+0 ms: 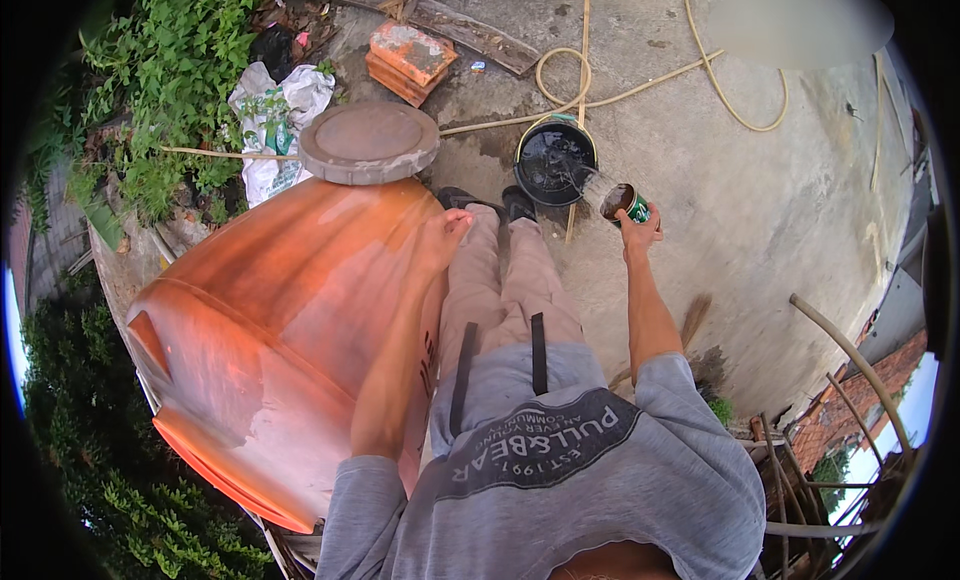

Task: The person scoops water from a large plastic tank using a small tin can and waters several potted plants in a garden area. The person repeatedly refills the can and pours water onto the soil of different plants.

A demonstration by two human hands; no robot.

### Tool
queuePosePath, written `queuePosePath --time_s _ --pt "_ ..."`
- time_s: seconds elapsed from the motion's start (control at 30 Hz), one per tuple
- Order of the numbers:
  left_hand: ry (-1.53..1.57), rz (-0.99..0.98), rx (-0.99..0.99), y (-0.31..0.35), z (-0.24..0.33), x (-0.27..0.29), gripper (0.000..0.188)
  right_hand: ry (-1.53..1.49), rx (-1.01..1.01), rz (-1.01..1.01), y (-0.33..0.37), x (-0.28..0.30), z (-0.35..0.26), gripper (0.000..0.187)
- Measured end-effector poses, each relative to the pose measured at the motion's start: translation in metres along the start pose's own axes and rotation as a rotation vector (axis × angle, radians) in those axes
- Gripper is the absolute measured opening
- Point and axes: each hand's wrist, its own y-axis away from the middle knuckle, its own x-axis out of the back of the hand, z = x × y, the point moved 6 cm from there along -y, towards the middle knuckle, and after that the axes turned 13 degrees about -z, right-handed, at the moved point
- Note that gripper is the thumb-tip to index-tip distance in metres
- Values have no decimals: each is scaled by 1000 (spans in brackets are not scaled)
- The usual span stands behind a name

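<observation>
My right hand (642, 229) grips a tin can (632, 206) with a green label. The can is tilted to the left, and water (598, 186) splashes from its mouth toward a black bucket (522, 170). Dark water with a rippled surface fills part of the bucket, which stands on the concrete just beyond my shoes. My left hand (440, 240) hangs over the edge of a large orange plastic tank (290, 280), its fingers loosely curled together with nothing visible in them.
A round grey lid (368, 140) lies at the tank's far end. Beyond it are stacked orange bricks (410, 60), a white sack (285, 120) and a weathered plank (450, 25). A yellowish hose (640, 85) loops across the concrete floor (770, 210). Green plants (180, 70) grow at the left.
</observation>
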Motion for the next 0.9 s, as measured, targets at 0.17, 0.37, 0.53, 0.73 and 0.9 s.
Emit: queuePosePath --time_s 0.17,0.37,0.53,0.73,0.9 --pt "-26 47 -4 23 -4 7 24 202 70 172 8 8 -2 96" --pt "44 36 81 71 41 33 27 431 148 237 50 30 -56 91" --pt "35 260 1 124 107 67 27 839 433 357 77 43 -112 93" --pt "20 579 -185 234 176 118 25 431 386 271 118 16 -188 97" --pt "233 936 -326 361 210 165 21 -481 329 -760 221 -117 -278 90"
